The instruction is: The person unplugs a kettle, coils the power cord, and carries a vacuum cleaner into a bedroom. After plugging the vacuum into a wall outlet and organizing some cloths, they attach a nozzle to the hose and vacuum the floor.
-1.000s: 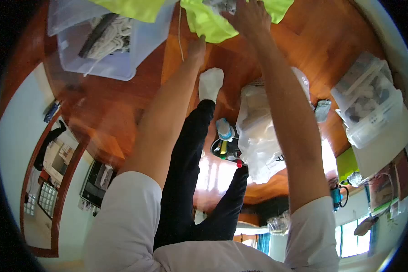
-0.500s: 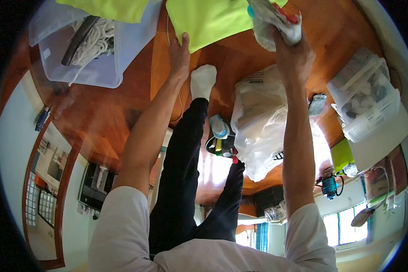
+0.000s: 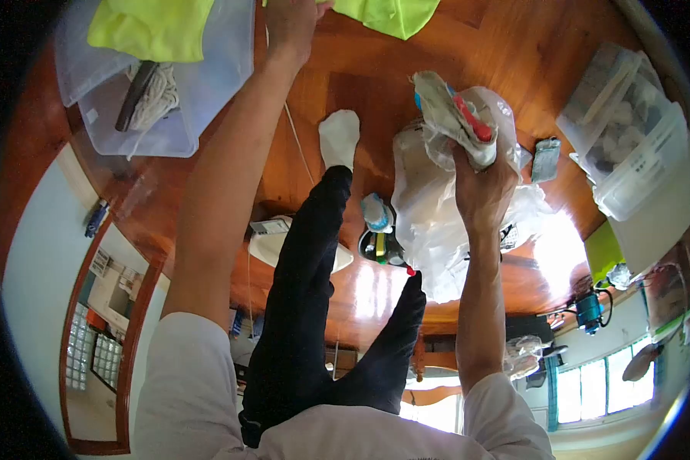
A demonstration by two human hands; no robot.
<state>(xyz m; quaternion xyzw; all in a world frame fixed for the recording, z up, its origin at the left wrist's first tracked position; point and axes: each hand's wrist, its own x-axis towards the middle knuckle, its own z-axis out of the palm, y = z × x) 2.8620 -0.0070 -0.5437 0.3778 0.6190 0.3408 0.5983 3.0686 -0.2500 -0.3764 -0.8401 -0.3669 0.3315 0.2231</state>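
My left hand (image 3: 293, 29) reaches to the top edge of the view, its fingers partly cut off, closed at a neon-yellow cloth (image 3: 391, 14) that spreads out to its right. In my right hand (image 3: 487, 188) is a crumpled greyish-white bundle (image 3: 448, 115) with a red strip and a bit of blue on it, gripped at its lower end. Below and behind that hand lies a big white plastic bag (image 3: 429, 222) on the wooden floor. Another neon-yellow cloth (image 3: 152, 29) hangs over a clear plastic bin (image 3: 176, 142) at the upper left.
White cord and a dark bar (image 3: 136, 96) lie in the bin. A white-socked foot (image 3: 339, 138) stands mid-floor. Near it are a blue-and-white bottle-like item (image 3: 377, 213) and a dark tray (image 3: 369, 249). On the right are a grey packet (image 3: 545, 159) and a clear box (image 3: 629, 146).
My left hand has moved up and left with the yellow cloth, which shifted toward the top edge. My right hand, still holding the bundle, has come lower, over the white bag.
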